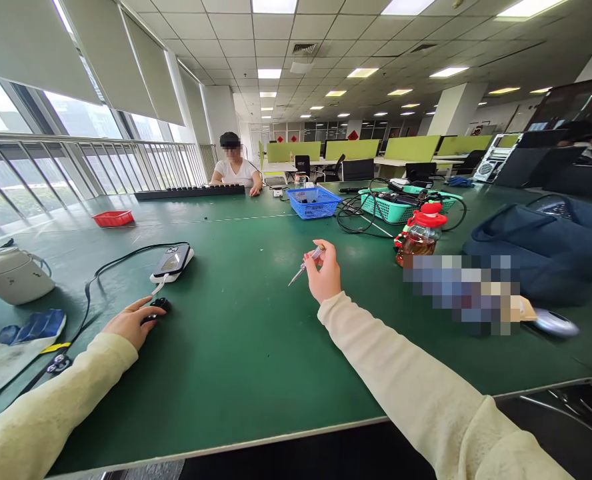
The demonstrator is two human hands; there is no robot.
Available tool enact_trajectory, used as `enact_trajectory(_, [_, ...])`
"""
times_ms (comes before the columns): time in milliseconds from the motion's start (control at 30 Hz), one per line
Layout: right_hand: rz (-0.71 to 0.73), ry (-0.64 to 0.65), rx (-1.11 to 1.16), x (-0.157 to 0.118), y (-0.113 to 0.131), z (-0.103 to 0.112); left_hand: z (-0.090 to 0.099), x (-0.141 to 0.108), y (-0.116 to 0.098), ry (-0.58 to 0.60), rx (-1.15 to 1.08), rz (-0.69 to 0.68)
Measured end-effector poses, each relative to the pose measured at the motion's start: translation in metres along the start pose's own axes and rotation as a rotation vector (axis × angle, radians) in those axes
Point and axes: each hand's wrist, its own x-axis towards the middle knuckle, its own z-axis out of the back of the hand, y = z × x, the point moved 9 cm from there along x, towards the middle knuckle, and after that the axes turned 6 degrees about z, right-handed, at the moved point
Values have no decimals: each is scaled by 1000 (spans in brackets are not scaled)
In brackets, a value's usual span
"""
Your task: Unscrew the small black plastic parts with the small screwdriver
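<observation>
In my right hand (325,273), raised over the middle of the green table (236,373), is a slim screwdriver (303,268) with a clear handle, its thin tip pointing down to the left. My left hand (130,323) rests at the left side of the table, with its fingers round a small black object (159,307). Just beyond that hand, a phone (173,259) lies on a white block, and a white cable (161,285) runs from it towards the fingers.
A red tray (113,219), blue basket (314,202) and green basket (391,208) with cables stand farther back. A red-lidded jar (420,237) and dark blue bag (536,247) are at right. Gloves (21,347) lie at left. A person (236,170) sits opposite.
</observation>
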Motion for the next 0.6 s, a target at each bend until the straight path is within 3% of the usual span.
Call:
enact_trajectory(167, [15, -4, -3, 0, 0, 1, 13, 5, 10, -45, 31, 99])
enact_trajectory(433, [35, 6, -5, 0, 0, -1, 75, 3, -2, -206, -231, 383])
enact_trajectory(600, [47, 0, -9, 0, 0, 0, 60, 14, -8, -73, -334, 427])
